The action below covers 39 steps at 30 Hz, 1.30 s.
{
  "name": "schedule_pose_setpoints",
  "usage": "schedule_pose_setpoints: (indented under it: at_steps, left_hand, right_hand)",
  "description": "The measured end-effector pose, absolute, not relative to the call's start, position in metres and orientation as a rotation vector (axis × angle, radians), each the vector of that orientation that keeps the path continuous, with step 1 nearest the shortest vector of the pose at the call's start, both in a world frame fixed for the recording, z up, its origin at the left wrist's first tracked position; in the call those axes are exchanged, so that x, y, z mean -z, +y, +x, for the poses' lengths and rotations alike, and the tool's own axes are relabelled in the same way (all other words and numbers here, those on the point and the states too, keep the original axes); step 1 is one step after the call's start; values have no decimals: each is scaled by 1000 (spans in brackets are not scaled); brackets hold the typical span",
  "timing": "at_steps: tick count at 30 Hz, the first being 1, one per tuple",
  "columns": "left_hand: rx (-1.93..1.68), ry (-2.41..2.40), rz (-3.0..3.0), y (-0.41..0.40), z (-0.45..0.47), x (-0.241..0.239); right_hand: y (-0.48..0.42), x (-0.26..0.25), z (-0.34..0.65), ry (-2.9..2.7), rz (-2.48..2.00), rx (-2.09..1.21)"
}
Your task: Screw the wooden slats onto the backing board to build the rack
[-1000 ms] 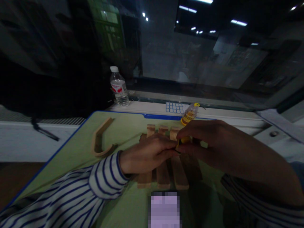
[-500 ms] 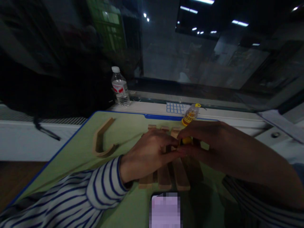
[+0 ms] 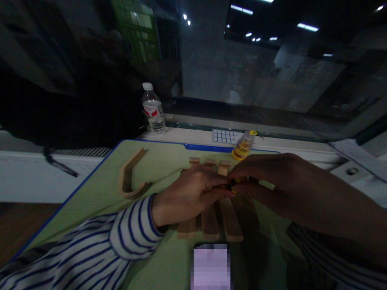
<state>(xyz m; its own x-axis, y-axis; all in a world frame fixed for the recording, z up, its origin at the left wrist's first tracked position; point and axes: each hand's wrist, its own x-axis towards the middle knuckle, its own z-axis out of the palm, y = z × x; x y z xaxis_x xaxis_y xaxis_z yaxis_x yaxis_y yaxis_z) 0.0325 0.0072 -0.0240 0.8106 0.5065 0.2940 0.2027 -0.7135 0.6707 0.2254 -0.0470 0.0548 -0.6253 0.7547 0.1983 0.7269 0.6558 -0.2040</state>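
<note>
My left hand (image 3: 190, 195) reaches in over several pale wooden slats (image 3: 210, 225), its thumb and fingers pinched close together. What the left fingertips hold, if anything, is too small and dark to name. My right hand (image 3: 272, 181) comes from the right, closed round a small yellow and black thing (image 3: 232, 183), mostly covered by the fingers. The fingertips of both hands almost meet over the right-hand slat. Parts of the slats are hidden beneath the hands. To the left lies a bent wooden piece (image 3: 123, 179), apart from both hands.
A phone-like device with a blurred screen (image 3: 211, 268) lies at the near side of the green, blue-edged table (image 3: 90, 209). Behind the slats is a clear bottle with a yellow base (image 3: 242, 146). A water bottle (image 3: 154, 110) and a blue grid sheet (image 3: 223, 136) are on the sill.
The fingers have shifted slightly at the meeting point, and more of the yellow thing is now covered by my right hand. The wooden pieces look unmoved.
</note>
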Motion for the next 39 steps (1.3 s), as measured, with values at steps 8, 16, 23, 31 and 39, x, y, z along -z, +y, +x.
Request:
schedule_pose_setpoints:
  at_steps: [8, 16, 23, 31, 39]
  left_hand:
    - [-533, 492, 2338, 8, 31, 22]
    - [-846, 738, 2374, -2, 33, 19]
    - [-902, 726, 2404, -3, 34, 17]
    - [-681, 646, 2402, 4, 32, 18]
    - [-583, 559, 2348, 8, 30, 22]
  right_hand:
    - [-44, -51, 222, -2608, -1171, -176]
    - [-42, -49, 222, -2607, -1235, -186]
    - [-43, -51, 221, -2619, -1211, -193]
    - [-51, -58, 223, -2618, -1128, -193]
    - [-44, -52, 223, -2603, -1200, -205]
